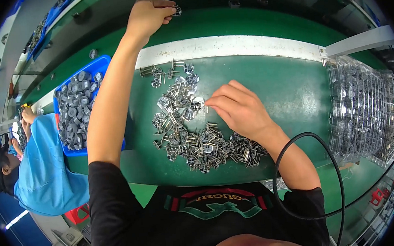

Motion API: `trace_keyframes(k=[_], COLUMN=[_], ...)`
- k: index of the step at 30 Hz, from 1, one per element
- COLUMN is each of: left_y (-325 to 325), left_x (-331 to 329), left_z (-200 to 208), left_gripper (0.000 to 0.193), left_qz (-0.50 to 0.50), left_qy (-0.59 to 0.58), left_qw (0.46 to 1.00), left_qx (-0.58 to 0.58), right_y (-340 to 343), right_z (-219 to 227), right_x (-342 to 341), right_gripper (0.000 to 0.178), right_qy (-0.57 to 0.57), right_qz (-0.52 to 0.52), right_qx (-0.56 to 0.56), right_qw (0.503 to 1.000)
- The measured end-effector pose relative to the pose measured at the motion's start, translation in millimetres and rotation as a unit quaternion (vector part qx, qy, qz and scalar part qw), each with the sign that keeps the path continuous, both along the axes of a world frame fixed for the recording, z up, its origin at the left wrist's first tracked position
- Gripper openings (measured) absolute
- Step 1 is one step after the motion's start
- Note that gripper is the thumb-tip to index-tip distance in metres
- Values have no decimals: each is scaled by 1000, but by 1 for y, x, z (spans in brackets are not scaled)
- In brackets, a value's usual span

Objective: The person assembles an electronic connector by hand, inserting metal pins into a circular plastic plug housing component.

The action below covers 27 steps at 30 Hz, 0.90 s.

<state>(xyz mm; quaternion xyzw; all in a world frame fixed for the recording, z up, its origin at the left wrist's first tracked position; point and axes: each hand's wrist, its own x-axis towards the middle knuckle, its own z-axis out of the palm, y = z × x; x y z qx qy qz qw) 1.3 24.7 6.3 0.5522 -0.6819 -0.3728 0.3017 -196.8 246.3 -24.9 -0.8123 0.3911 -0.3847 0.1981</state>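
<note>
The left hand reaches far forward, its thumb and forefinger pinching a small metal part at their tips, the other fingers curled in behind. Beneath and around those fingertips runs a green belt, and well off to their right two small dark pieces sit farther along. Nearer the body than the left fingers, a white rail separates the belt from the green tabletop. The right hand is lower, over the tabletop, with thumb and forefinger drawn close together at the edge of a loose pile of silvery pronged parts; a shiny piece shows right at their tips, but I cannot tell whether they grip it or only touch it. The pile spreads to the left of the right fingertips and curves below them toward the wrist. Well to the left of the right fingers, past the left forearm, a blue bin holds grey round pieces. Well to their right stands a stack of clear plastic trays, and a black cable loops across the right forearm, behind the fingers.
</note>
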Motion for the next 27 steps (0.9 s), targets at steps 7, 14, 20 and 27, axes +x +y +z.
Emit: trace_keyframes(k=[7, 14, 20, 27], left_y=[-47, -11, 20, 105], left_x=[3, 21, 40, 14], left_z=[-37, -4, 4, 7], left_gripper=[20, 39, 42, 36], left_qz=[60, -26, -139, -59], left_qy=[-100, -188, -274, 37], left_qw=[992, 978, 948, 998], left_qx=[-50, -82, -86, 1], right_y=[7, 4, 0, 4], right_z=[12, 17, 17, 25], right_x=[-7, -23, -27, -21], right_gripper=[32, 15, 11, 6], right_qy=[72, 163, 97, -97], right_qz=[-20, -59, -79, -111], right_qx=[36, 55, 53, 141], right_qw=[997, 983, 991, 979])
